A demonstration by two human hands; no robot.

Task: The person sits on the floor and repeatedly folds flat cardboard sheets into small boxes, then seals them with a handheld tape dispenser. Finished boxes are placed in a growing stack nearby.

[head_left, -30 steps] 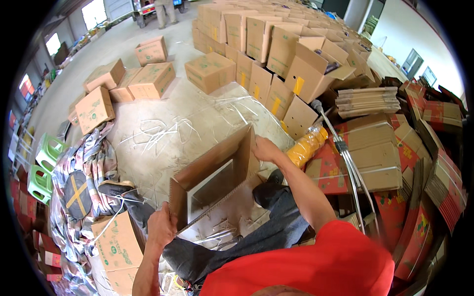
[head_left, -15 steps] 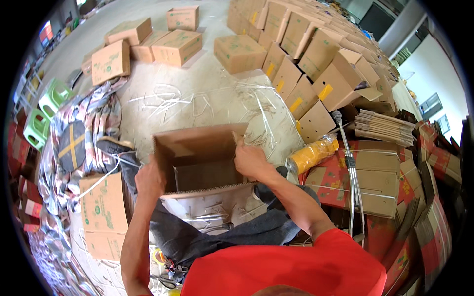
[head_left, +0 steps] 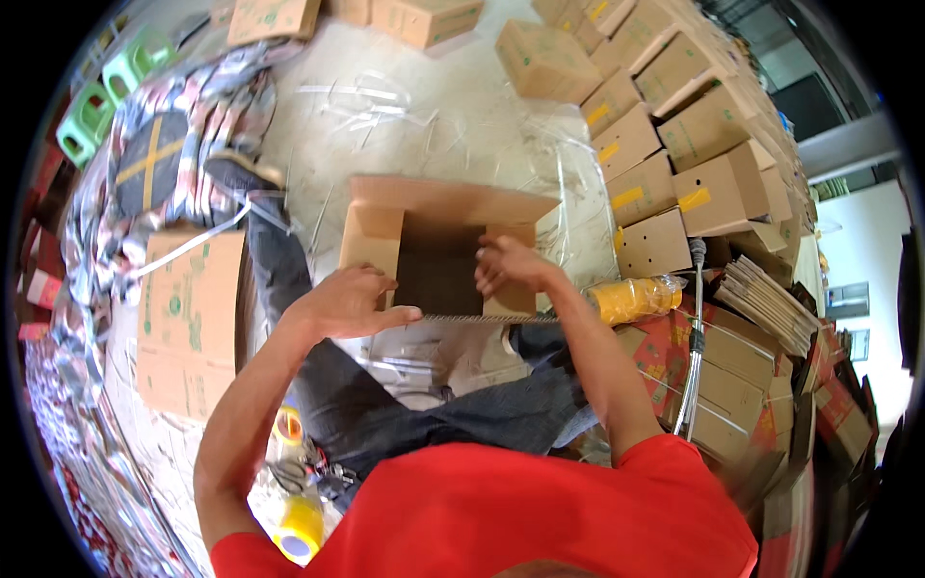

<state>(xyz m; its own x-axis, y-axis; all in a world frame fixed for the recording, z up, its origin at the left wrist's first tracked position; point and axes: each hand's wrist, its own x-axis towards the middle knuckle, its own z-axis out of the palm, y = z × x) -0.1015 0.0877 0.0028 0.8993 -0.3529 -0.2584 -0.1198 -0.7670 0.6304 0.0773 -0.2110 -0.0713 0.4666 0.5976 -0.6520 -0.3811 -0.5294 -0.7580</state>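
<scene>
Between my legs stands an open cardboard box [head_left: 453, 204], its dark inside showing from above. Its left flap [head_left: 372, 236] and right flap [head_left: 511, 304] lie folded inward, while the far flap stays raised. My left hand [head_left: 352, 301] rests at the near left corner of the box, fingers on the left flap and thumb stretched out along the near edge. Over the inner edge of the right flap is my right hand [head_left: 511, 265], fingers apart and loosely bent, touching or just above the cardboard. The near flap is hard to make out.
A flattened carton [head_left: 191, 318] lies to the left. Tape rolls [head_left: 300, 525] and scissors [head_left: 289, 474] are beside my left arm. At right are a yellow plastic-wrapped roll [head_left: 636, 299], a metal pole [head_left: 696, 337], stacked cartons [head_left: 650, 193] and bundled flat cardboard [head_left: 766, 303].
Both hands have let go of the box's upright side edges. The side flaps have folded inward, with my hands now over them. My view has shifted downward and to the left.
</scene>
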